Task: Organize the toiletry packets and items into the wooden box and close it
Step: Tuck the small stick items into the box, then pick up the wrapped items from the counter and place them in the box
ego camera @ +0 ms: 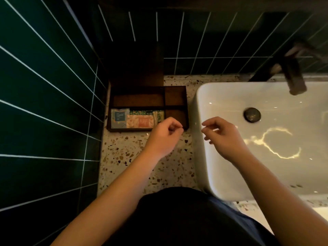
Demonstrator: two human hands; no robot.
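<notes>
The wooden box (149, 108) sits open on the speckled surface (142, 157), at about ten o'clock from the left hand (164, 134), pushed into the corner of the dark green tiled wall (44, 86). Its lid (136, 68) stands upright at the twelve o'clock side. The near long compartment holds the packets: a blue packet (119, 118) at the nine o'clock end, an orange packet (142, 121) beside it, and a green patterned packet (140, 112) partly under them. The other compartments show bare wood. The left hand hovers at the box's near right corner, fingers loosely curled, grasping nothing visible. The right hand (224, 135) hangs over the white sink (266, 139) rim, fingers loosely curled, also empty. A dark tap (292, 77) juts over the sink at one o'clock.
</notes>
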